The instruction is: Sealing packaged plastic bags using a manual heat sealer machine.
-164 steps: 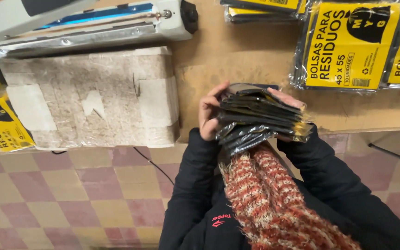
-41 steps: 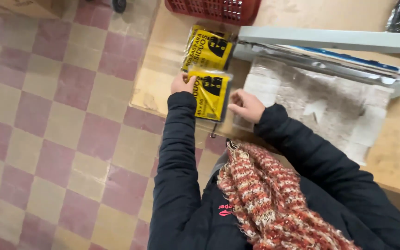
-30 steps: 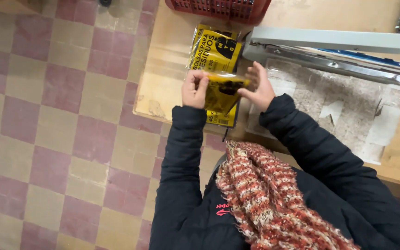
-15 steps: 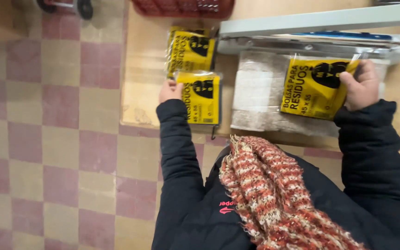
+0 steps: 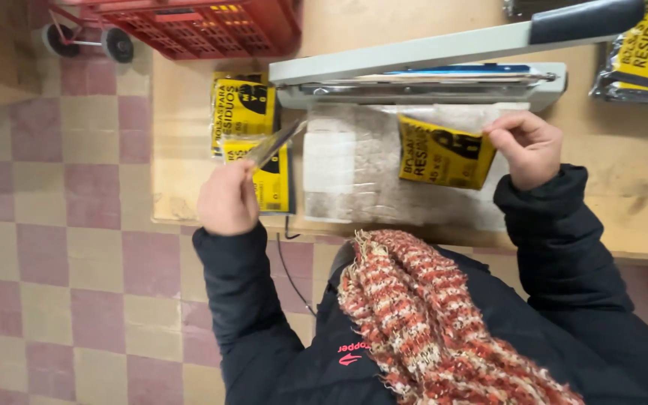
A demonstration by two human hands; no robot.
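- Right hand (image 5: 528, 146): pinching the upper corner of a flat yellow-and-black plastic packet (image 5: 444, 154), held on the pale worn pad (image 5: 354, 172), its top edge just under the bar of the grey impulse heat sealer (image 5: 421, 75); probably placed so for the open edge to meet the sealing strip.
- Left hand (image 5: 228, 199): closed around a thin dark flat piece (image 5: 273, 142), kind not discernible, tilted upward above two more yellow packets (image 5: 253, 139) lying by the table's left edge.
- Sealer arm with black handle (image 5: 583, 19): raised, leaving the slot free.
- Wooden table (image 5: 624, 180): another wrapped yellow bundle (image 5: 643, 52) at far right.
- Red plastic crate (image 5: 196, 26) beyond the table; checkered tile floor (image 5: 54, 225) at left.
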